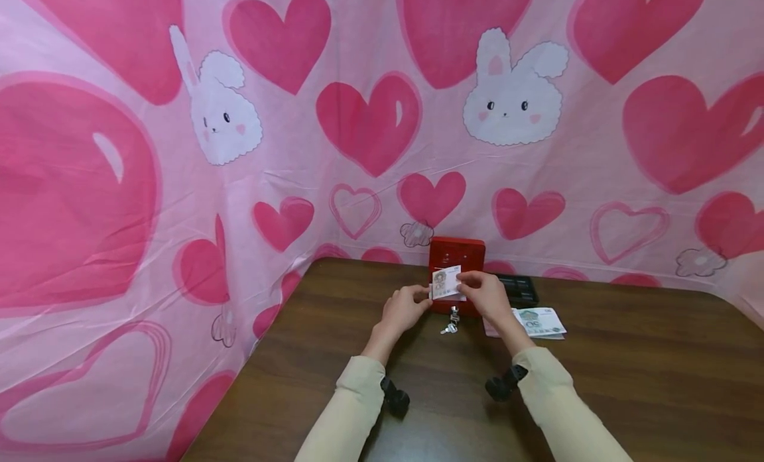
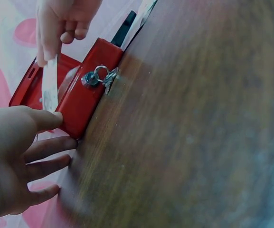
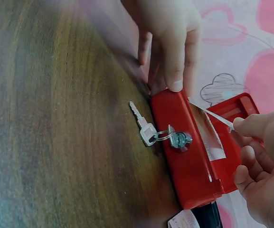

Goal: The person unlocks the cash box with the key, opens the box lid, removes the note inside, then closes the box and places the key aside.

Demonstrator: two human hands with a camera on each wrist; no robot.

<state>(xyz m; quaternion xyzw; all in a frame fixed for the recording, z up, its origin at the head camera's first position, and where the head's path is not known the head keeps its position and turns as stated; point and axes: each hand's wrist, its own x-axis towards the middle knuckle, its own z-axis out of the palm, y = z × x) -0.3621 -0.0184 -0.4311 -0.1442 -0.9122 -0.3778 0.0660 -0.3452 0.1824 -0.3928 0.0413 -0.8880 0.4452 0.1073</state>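
Note:
A red metal cash box [image 1: 456, 251] stands on the table with its lid raised. My right hand [image 1: 486, 295] pinches a banknote [image 1: 446, 282] between thumb and finger, tilted upright over the box; in the right wrist view the note [image 3: 216, 117] is seen edge-on with its lower end at the box opening. Another note [image 3: 216, 151] shows inside the box. My left hand [image 1: 407, 307] rests at the box's left end, its thumb on the rim by the note and its other fingers spread fairly straight beside the end wall. Keys [image 3: 147, 132] hang on a ring from the front lock.
To the right of the box a small stack of banknotes [image 1: 543, 321] lies on the brown wooden table [image 1: 627, 369], green note uppermost. A black compartment tray [image 1: 519, 290] sits behind the stack. Pink heart-patterned cloth [image 1: 370, 124] hangs behind and to the left.

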